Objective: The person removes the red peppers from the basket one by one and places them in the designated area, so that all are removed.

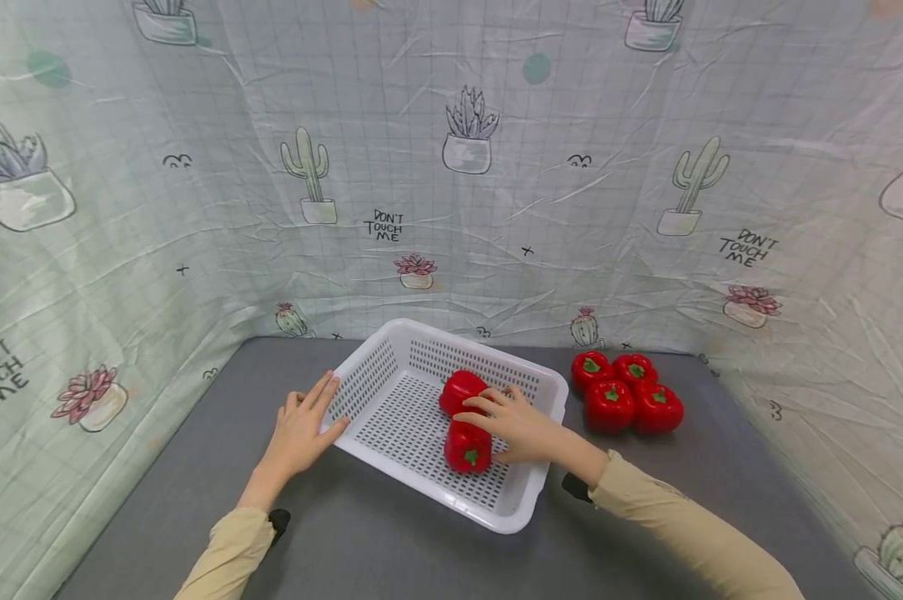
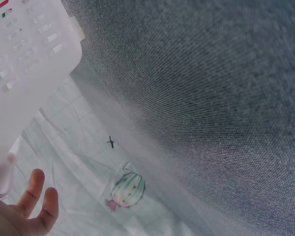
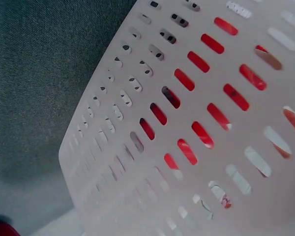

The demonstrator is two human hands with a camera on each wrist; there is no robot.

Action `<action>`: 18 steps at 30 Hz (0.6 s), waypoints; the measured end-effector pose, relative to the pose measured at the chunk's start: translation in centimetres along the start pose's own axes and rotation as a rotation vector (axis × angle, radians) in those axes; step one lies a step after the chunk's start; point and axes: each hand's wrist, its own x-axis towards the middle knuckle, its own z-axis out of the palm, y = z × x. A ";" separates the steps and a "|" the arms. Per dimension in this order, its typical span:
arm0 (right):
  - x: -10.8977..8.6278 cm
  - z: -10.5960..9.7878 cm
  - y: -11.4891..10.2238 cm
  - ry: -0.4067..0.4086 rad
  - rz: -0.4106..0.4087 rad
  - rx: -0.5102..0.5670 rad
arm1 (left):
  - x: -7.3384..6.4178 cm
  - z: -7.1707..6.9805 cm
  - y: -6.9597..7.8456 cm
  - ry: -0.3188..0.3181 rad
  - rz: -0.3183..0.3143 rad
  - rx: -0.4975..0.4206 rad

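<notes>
A white perforated plastic basket (image 1: 409, 479) stands at an angle on the grey table. Two red bell peppers lie in its right half: a rear bell pepper (image 1: 460, 392) and a front bell pepper (image 1: 469, 450), whose green stem faces the near side. My right hand (image 1: 522, 427) reaches over the right rim and holds the front pepper, fingers across its far side and thumb at its right. At the left rim my left hand (image 1: 301, 429) rests with fingers extended and thumb spread. In the right wrist view, red pepper (image 3: 219, 115) shows through the basket's slots; the hand is mostly hidden.
Several red bell peppers (image 1: 610, 407) sit grouped on the grey table (image 1: 218, 467) to the right of the basket. Behind and at both sides hangs a pale curtain (image 1: 526, 200) printed with potted cacti, meeting the table's edges.
</notes>
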 end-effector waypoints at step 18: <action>1.1 1.4 0.1 -0.075 -0.050 -0.057 | 0.0 0.0 0.1 0.011 -0.006 0.004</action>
